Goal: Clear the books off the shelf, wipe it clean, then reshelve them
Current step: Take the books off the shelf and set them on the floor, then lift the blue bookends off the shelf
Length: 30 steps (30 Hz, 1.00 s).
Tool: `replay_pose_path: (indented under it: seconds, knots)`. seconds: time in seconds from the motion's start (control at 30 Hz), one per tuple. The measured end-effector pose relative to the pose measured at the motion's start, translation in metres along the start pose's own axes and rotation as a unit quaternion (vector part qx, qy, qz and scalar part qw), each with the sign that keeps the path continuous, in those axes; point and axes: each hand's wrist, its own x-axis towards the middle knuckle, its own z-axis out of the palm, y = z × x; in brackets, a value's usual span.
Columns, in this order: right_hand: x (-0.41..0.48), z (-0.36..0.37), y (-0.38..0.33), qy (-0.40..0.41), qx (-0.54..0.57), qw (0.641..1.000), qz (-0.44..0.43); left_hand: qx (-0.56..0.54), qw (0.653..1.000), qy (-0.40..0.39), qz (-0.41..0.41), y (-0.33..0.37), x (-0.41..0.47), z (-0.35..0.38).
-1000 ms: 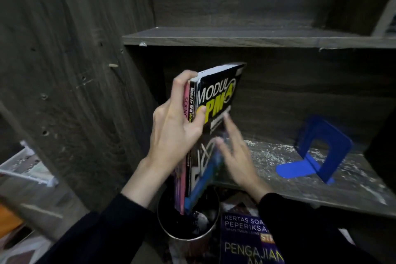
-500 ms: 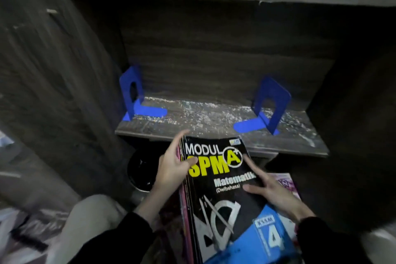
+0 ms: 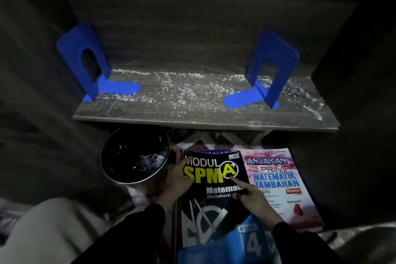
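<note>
Showing the left hand (image 3: 179, 180) at the left edge of the black book (image 3: 214, 206) — thumb curled over the cover onto the yellow lettering, one finger stretched toward the far left corner, remaining fingers hidden below the edge, so depth of grip not determinable. Right hand (image 3: 256, 200) laid on the same cover from the right, index finger straight with its tip at the circled A+, thumb by the title line, other fingers loosely bent, nothing enclosed.

Black book flat and face up on a stack of other books (image 3: 177, 221), down on the floor, held between the two hands and nearer than the front lip of the shelf (image 3: 203, 113). Pink book (image 3: 280, 180) flat just right of it; a purple cover (image 3: 216, 152) peeping out at its far edge.

Round metal bin (image 3: 132, 156) just left of the stack, close beside the left hand — contact not resolvable. Shelf board speckled with white dust, carrying a left bookend (image 3: 85, 60) close to the left wall and a right bookend (image 3: 272, 66) short of the right wall, both blue and upright, feet pointing inward, with wide bare board between them. Patterned rug (image 3: 214, 138) visible in the narrow gap between shelf lip and books.
</note>
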Motion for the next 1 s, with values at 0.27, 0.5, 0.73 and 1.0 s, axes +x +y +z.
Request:
replay_pose_path:
  seconds: [0.27,0.5,0.73,1.0]
  knots:
    - [0.056,0.009,-0.003,0.045,-0.017,0.999,-0.008,0.026,0.999,0.026,0.0,-0.015,0.068,0.008]
    - [0.07,0.02,0.012,0.042,-0.08,0.996,-0.001,0.058,0.998,0.029,-0.024,-0.036,0.08,0.021]
    - [0.067,0.028,0.009,0.059,-0.206,0.977,0.017,0.172,0.983,-0.038,-0.041,-0.032,0.072,0.008]
    - [0.025,-0.003,-0.057,0.114,-0.329,0.937,0.012,0.213,0.969,-0.047,0.116,0.071,0.03,-0.029]
